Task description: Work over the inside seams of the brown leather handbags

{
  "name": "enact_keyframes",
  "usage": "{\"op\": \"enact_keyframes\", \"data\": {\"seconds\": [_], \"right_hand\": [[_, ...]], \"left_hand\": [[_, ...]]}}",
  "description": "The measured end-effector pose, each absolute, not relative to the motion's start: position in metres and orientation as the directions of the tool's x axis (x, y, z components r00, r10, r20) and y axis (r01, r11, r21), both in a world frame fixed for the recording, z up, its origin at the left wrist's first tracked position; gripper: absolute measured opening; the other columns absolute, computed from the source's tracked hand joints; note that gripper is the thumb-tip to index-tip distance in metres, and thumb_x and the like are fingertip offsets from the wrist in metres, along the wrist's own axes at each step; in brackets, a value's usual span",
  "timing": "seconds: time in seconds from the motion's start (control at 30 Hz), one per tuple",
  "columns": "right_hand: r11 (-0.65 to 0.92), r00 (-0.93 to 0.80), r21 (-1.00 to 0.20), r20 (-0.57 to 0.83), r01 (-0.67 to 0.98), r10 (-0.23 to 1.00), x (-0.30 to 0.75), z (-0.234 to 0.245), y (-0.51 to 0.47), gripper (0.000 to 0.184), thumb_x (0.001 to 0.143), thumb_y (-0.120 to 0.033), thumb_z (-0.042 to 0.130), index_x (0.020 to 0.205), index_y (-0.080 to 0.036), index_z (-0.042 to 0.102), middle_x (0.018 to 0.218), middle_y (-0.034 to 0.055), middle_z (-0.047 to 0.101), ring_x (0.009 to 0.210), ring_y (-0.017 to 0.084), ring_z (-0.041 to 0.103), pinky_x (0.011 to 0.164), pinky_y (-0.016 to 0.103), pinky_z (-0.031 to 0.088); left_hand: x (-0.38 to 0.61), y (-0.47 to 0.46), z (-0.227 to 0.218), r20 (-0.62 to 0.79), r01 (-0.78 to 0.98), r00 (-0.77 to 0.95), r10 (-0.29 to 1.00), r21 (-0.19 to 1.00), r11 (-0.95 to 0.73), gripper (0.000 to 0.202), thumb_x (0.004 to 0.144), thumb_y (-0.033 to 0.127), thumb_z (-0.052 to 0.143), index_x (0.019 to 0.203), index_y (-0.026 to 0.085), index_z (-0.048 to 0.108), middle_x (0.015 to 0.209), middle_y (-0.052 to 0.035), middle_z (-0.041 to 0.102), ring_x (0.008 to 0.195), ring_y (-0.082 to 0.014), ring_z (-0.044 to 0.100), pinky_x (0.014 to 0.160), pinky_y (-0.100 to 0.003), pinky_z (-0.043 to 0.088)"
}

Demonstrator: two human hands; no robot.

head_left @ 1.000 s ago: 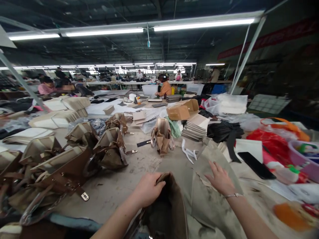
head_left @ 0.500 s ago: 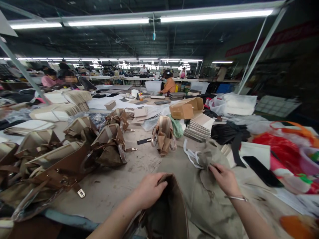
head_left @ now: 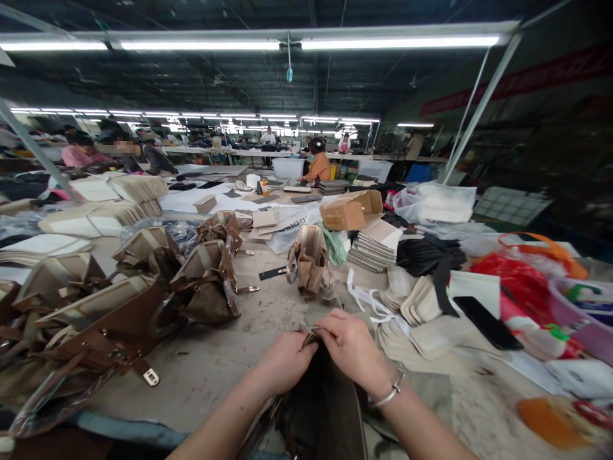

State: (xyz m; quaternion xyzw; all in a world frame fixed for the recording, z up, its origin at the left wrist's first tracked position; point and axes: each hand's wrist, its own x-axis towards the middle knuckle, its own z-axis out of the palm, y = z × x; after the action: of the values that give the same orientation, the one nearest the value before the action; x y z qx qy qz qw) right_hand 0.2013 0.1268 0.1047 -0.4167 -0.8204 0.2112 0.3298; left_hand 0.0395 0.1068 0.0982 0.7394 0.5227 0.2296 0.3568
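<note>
Directly in front of me is a dark brown-olive handbag (head_left: 330,409), its opening facing up. My left hand (head_left: 287,358) pinches the far end of its top edge. Beside it, my right hand (head_left: 352,348) is closed on grey-green fabric (head_left: 428,393), holding it against the same edge; the fabric also spreads out to the right, behind my forearm. Fingers of both hands nearly meet, and the exact contact between fabric and bag is hidden by them. A small upright brown bag (head_left: 310,259) stands just beyond my hands.
Several brown handbags (head_left: 119,313) crowd the left side. Pale cut panels (head_left: 421,303), a black phone (head_left: 486,322) and a purple basket (head_left: 582,319) lie to the right. Farther back are a cardboard box (head_left: 352,211) and a person in orange (head_left: 318,169).
My right hand has moved left to the bag's edge, bringing the grey-green fabric. Pale panels that the fabric covered now show. My left hand stays at the bag.
</note>
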Motion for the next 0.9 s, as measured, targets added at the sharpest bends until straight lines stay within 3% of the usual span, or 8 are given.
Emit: {"op": "enact_keyframes", "data": {"seconds": [0.17, 0.37, 0.43, 0.53, 0.63, 0.7, 0.77, 0.9], "right_hand": [[0.360, -0.166, -0.826, 0.319, 0.433, 0.933, 0.193, 0.094, 0.129, 0.021, 0.080, -0.021, 0.055, 0.060, -0.019, 0.062, 0.063, 0.0001, 0.055, 0.066, 0.015, 0.050, 0.064, 0.027, 0.034], [0.166, 0.004, -0.960, 0.171, 0.227, 0.985, 0.207, 0.067, 0.137, 0.034, 0.086, -0.040, 0.043, 0.072, -0.017, 0.061, 0.061, 0.0015, 0.058, 0.057, 0.015, 0.052, 0.056, 0.026, 0.041], [0.155, 0.010, -0.973, 0.159, 0.173, 0.987, 0.216, 0.068, 0.136, 0.035, 0.087, -0.043, 0.041, 0.078, -0.016, 0.062, 0.067, 0.0026, 0.061, 0.062, 0.016, 0.055, 0.061, 0.027, 0.045], [0.180, -0.035, -0.969, 0.176, 0.168, 0.984, 0.221, 0.081, 0.131, 0.026, 0.082, -0.040, 0.054, 0.075, -0.018, 0.066, 0.072, 0.0018, 0.063, 0.070, 0.017, 0.057, 0.068, 0.027, 0.045], [0.331, -0.201, -0.892, 0.279, 0.307, 0.939, 0.214, 0.097, 0.124, 0.012, 0.078, -0.028, 0.061, 0.077, -0.022, 0.071, 0.079, 0.0012, 0.064, 0.078, 0.016, 0.057, 0.073, 0.026, 0.042], [0.439, -0.288, -0.788, 0.341, 0.432, 0.895, 0.207, 0.103, 0.121, 0.015, 0.079, -0.018, 0.057, 0.079, -0.023, 0.071, 0.080, 0.0011, 0.063, 0.077, 0.015, 0.056, 0.071, 0.026, 0.041], [0.448, -0.271, -0.757, 0.358, 0.476, 0.893, 0.201, 0.105, 0.120, 0.019, 0.077, -0.013, 0.054, 0.075, -0.022, 0.070, 0.076, 0.0008, 0.062, 0.074, 0.014, 0.055, 0.069, 0.026, 0.039], [0.313, -0.113, -0.872, 0.292, 0.377, 0.950, 0.193, 0.097, 0.120, 0.014, 0.075, -0.018, 0.057, 0.065, -0.020, 0.066, 0.070, 0.0003, 0.062, 0.072, 0.016, 0.055, 0.069, 0.026, 0.038]], "left_hand": [[0.037, 0.108, 0.099, -0.061, 0.640, 0.318, 0.946, 0.751, -0.166, 0.017, 0.084, 0.025, 0.043, 0.080, 0.018, 0.058, 0.083, -0.0042, 0.065, 0.079, -0.0211, 0.058, 0.071, -0.029, 0.043], [0.037, 0.105, 0.104, -0.081, 0.636, 0.336, 0.939, 0.755, -0.162, 0.020, 0.085, 0.025, 0.041, 0.089, 0.021, 0.061, 0.090, -0.0022, 0.067, 0.085, -0.0205, 0.059, 0.072, -0.029, 0.041], [0.038, 0.104, 0.105, -0.074, 0.630, 0.342, 0.937, 0.758, -0.170, 0.022, 0.085, 0.025, 0.042, 0.094, 0.022, 0.061, 0.095, -0.0024, 0.067, 0.089, -0.0209, 0.059, 0.076, -0.029, 0.041], [0.039, 0.104, 0.104, -0.074, 0.647, 0.346, 0.935, 0.741, -0.181, 0.020, 0.085, 0.025, 0.042, 0.089, 0.020, 0.061, 0.092, -0.0038, 0.067, 0.087, -0.0217, 0.059, 0.074, -0.029, 0.042], [0.040, 0.105, 0.100, -0.042, 0.637, 0.344, 0.938, 0.745, -0.200, 0.020, 0.085, 0.024, 0.042, 0.088, 0.019, 0.060, 0.091, -0.0048, 0.066, 0.086, -0.0220, 0.059, 0.075, -0.029, 0.043], [0.040, 0.107, 0.097, -0.017, 0.621, 0.338, 0.941, 0.755, -0.210, 0.019, 0.084, 0.024, 0.043, 0.091, 0.019, 0.060, 0.093, -0.0054, 0.066, 0.088, -0.0224, 0.059, 0.077, -0.030, 0.043], [0.040, 0.108, 0.095, -0.009, 0.613, 0.337, 0.942, 0.761, -0.212, 0.017, 0.084, 0.024, 0.043, 0.090, 0.019, 0.059, 0.093, -0.0053, 0.066, 0.088, -0.0223, 0.058, 0.077, -0.030, 0.043], [0.039, 0.109, 0.096, -0.044, 0.645, 0.321, 0.946, 0.742, -0.184, 0.016, 0.084, 0.025, 0.043, 0.079, 0.019, 0.056, 0.081, -0.0042, 0.064, 0.078, -0.0212, 0.058, 0.069, -0.030, 0.041]]}}
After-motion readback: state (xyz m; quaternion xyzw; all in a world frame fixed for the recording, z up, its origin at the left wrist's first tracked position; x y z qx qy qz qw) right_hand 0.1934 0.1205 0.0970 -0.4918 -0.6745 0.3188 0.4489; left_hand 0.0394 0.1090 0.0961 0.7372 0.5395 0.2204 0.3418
